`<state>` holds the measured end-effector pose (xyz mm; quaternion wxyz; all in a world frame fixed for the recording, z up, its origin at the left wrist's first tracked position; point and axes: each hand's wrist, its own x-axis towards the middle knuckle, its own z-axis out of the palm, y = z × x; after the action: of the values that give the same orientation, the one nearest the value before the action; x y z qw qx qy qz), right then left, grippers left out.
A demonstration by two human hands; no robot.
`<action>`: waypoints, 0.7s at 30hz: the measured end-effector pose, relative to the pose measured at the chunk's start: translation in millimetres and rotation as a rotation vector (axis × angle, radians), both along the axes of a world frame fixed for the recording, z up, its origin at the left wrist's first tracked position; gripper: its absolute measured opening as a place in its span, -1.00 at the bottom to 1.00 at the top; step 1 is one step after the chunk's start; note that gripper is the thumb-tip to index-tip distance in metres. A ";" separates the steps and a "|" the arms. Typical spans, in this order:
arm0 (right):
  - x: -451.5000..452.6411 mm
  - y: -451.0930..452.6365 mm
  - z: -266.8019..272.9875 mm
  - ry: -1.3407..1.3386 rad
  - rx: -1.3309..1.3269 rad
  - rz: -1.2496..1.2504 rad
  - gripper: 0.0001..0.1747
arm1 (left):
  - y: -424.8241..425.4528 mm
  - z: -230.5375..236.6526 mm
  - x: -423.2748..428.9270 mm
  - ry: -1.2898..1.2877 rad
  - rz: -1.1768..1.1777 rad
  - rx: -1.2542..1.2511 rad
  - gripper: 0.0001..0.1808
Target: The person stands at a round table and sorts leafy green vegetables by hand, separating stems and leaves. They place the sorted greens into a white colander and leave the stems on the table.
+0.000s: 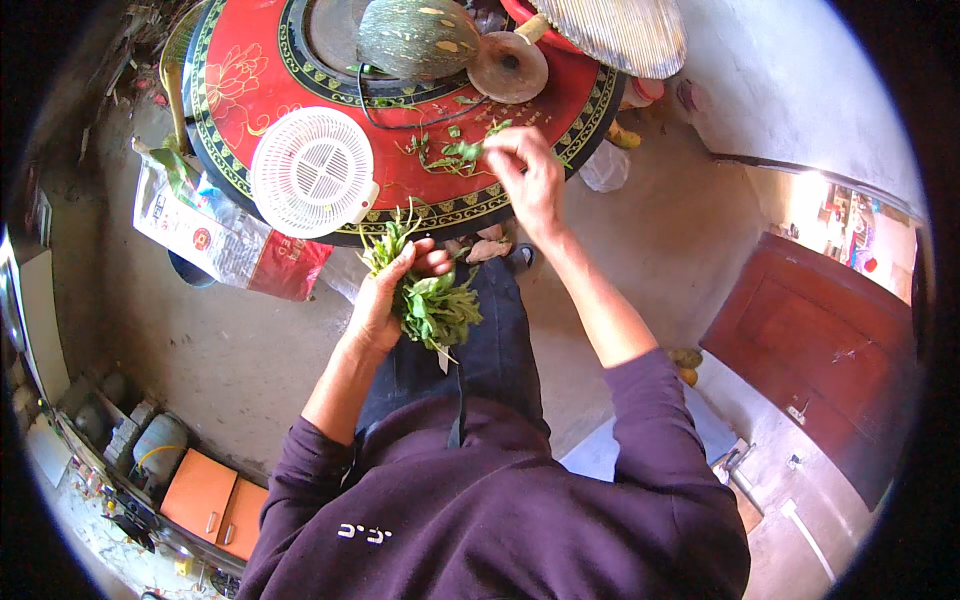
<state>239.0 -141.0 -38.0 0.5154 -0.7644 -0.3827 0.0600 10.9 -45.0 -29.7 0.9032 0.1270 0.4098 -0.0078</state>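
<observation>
A bunch of leafy greens (439, 311) is gripped in my left hand (382, 296), its stems pointing up toward the table and its leaves hanging over my lap. My right hand (531, 180) is above the front right of the round red table (405, 169), fingertips pinched on a small leafy sprig (463, 149). Loose leaves and stems (442, 165) lie scattered on the tabletop beside and below those fingers. Left of them, a white slotted plastic basket (311, 172) lies near the table's front edge.
A green pumpkin (418, 37), a brown round lid-like object (508, 67), a black cord (420, 126) and a ribbed fan-like object (619, 30) occupy the table's far side. A printed sack (232, 240) leans at the left. A plastic bag (604, 166) lies under the right edge.
</observation>
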 end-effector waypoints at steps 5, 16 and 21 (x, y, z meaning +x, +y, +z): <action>-55.5 -19.2 38.9 0.079 -0.005 0.599 -0.80 | -2.5 17.9 16.1 0.050 -0.001 0.016 -0.54; -0.7 54.8 -48.7 0.130 -0.361 0.297 -0.83 | 25.9 5.8 -24.8 0.196 0.073 0.221 -0.73; 24.4 128.1 -133.9 -0.170 -0.537 -0.018 -0.82 | 32.3 4.9 -48.0 0.241 0.087 0.252 -0.71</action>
<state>263.4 -12.9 -171.9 0.2609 -0.8793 -0.3881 0.0904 -37.1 -12.6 -24.8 0.8240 0.2195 0.5179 0.0678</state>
